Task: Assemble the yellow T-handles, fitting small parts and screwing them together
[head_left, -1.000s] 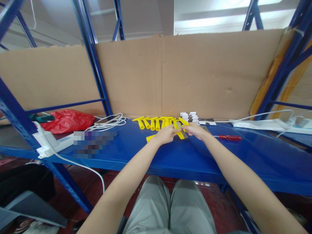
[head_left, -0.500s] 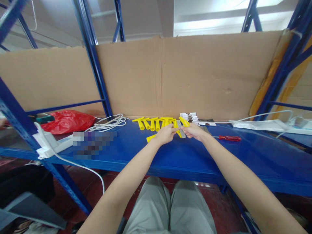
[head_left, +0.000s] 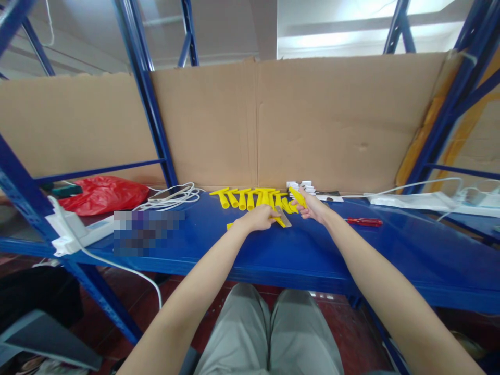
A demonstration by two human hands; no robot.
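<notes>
My left hand point(head_left: 260, 217) is closed on a yellow plastic piece with a flat grey metal blade point(head_left: 286, 219), low over the blue shelf. Most of that piece is hidden by the fingers. To its right, my right hand point(head_left: 313, 207) grips a yellow plastic handle point(head_left: 298, 198), held tilted and apart from the blade. A row of T-shaped yellow handles point(head_left: 242, 199) lies behind the left hand, open round ends facing me. Another yellow piece point(head_left: 229, 226) shows partly beside my left wrist.
On the blue shelf point(head_left: 312, 255), a red screwdriver point(head_left: 365, 222) lies to the right. White-ended pieces point(head_left: 307, 186) are stacked by the cardboard wall point(head_left: 332, 125). At left are a coiled white cable point(head_left: 177, 195), a red bag point(head_left: 113, 194) and a white power strip point(head_left: 97, 232).
My hands have moved apart. The left has come down toward the shelf with the blade, while the right has drawn slightly away with the yellow handle.
</notes>
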